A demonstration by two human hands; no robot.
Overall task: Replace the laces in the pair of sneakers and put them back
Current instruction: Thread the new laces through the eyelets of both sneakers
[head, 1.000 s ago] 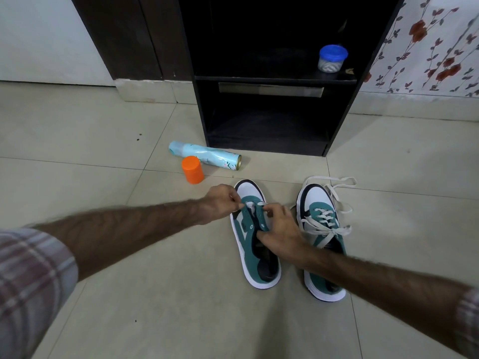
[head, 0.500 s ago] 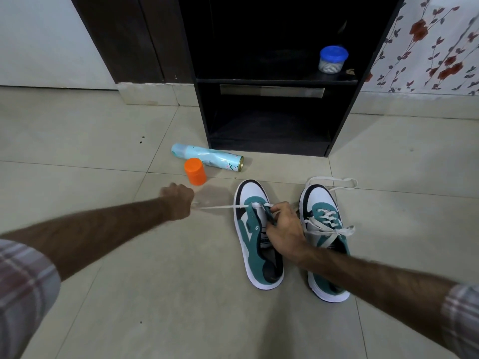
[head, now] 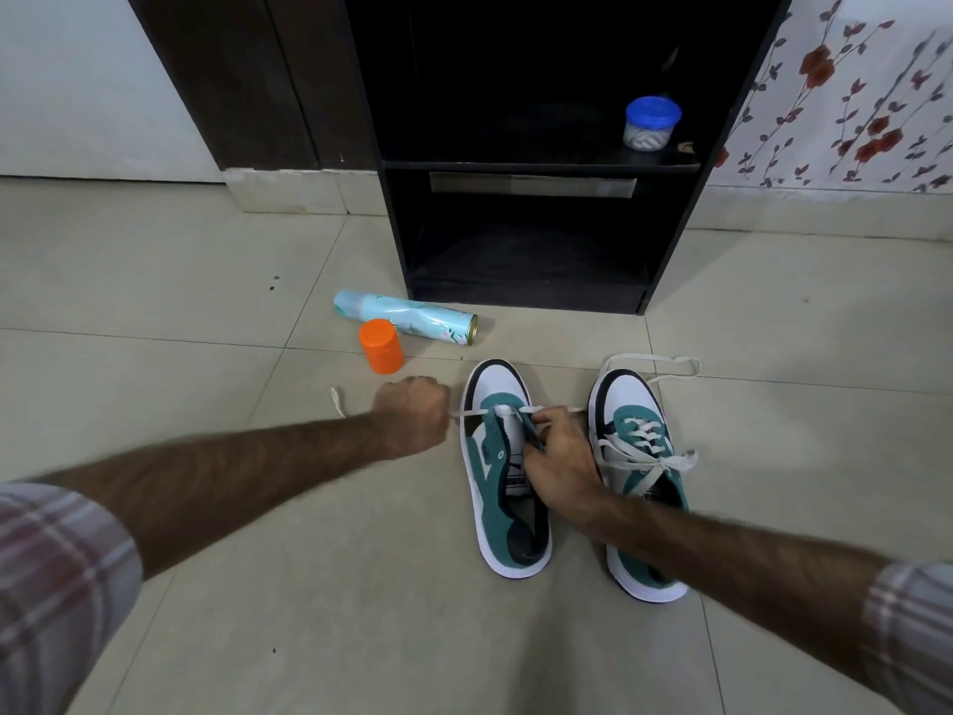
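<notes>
- Both sneakers sit on the tile floor (head: pixel 206 508) in front of the dark shelf unit (head: pixel 526 240), toes toward it and heels toward me, so their long axes run straight at the shelf.
- The left sneaker (head: pixel 503 472) is just in front of the shelf's lower opening; only its top eyelets by the toe have lace through them from what I can see.
- My left hand (head: pixel 412 418) is a closed fist around the white lace (head: pixel 472 413), pulled out sideways from that shoe. The lace runs across the shoe's length, and its loose tail (head: pixel 338 399) pokes out past my wrist.
- My right hand (head: pixel 559 464) is pinching the eyelet flap of the same shoe, fingers curled over the edge.
- The right sneaker (head: pixel 639 477) is just beside it, parallel, fully laced, with lace ends looping past its toe toward the shelf.
- An aerosol can (head: pixel 405 318) lies on its side near the shelf's front left corner, with an orange cap (head: pixel 381 346) touching or just beside it.
- A blue-lidded jar (head: pixel 651 122) stands on the middle shelf.
</notes>
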